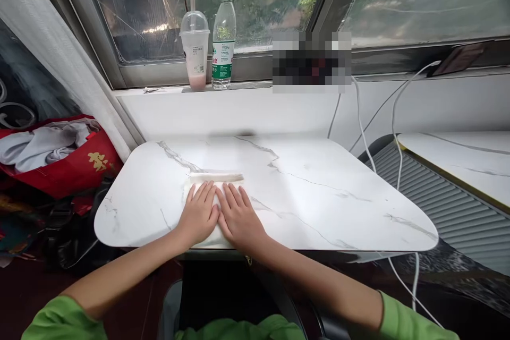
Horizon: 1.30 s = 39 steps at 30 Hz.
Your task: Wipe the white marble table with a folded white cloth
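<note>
A white cloth (215,177) lies spread on the white marble-patterned table (326,180), left of its middle. Flat on top of the cloth rests my left hand (199,213), fingers stretched toward the window. Beside it my right hand (239,217) lies flat too, with the thumbs of both hands close together. The palms cover much of the cloth; its far edge shows beyond the fingertips, and a part shows between the wrists at the table's near edge.
On the windowsill stand a plastic cup (195,56) with a straw and a green-capped bottle (224,42). A blurred patch covers the sill to their right. White cables (360,117) hang at the right. A red bag (71,162) with clothes sits left of the table.
</note>
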Available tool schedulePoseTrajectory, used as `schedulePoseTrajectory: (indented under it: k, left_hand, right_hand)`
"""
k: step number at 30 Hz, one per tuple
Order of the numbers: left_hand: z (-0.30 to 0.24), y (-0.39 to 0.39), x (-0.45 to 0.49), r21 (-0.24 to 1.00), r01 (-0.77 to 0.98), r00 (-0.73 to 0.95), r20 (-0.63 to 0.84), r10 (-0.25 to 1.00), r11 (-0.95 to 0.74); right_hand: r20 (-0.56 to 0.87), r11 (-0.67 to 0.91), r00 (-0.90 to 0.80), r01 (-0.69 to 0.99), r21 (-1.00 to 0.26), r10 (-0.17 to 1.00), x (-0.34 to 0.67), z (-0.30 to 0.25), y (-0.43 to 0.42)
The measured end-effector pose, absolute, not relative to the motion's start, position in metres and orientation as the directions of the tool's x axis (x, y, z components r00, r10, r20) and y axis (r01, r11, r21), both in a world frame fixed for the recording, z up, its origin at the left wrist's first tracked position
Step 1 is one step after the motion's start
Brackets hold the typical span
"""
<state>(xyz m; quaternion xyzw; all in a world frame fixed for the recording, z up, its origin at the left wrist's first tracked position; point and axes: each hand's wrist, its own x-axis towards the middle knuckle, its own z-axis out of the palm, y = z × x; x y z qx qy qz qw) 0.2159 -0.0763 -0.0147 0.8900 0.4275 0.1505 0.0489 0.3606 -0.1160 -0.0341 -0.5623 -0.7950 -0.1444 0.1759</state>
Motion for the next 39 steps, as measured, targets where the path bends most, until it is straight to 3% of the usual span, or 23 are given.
schedulePoseTrajectory:
  k: [22,31,39]
  left_hand:
    - [-0.016,0.180,0.218,0.312,0.785,0.476,0.249,0.843,-0.535]
    - [-0.020,0.189,0.221,0.318,0.778,0.486,0.243,0.840,-0.542]
    - [-0.023,0.125,0.222,0.235,0.819,0.488,0.194,0.851,-0.523]
  right_hand:
    - [0.337,0.271,-0.204,0.948,-0.166,0.919,0.351,-0.036,0.138]
    - [0.288,0.260,-0.201,0.949,-0.180,0.936,0.356,-0.039,0.147]
    - [0.308,0.313,-0.270,0.944,-0.102,0.912,0.362,-0.045,0.084]
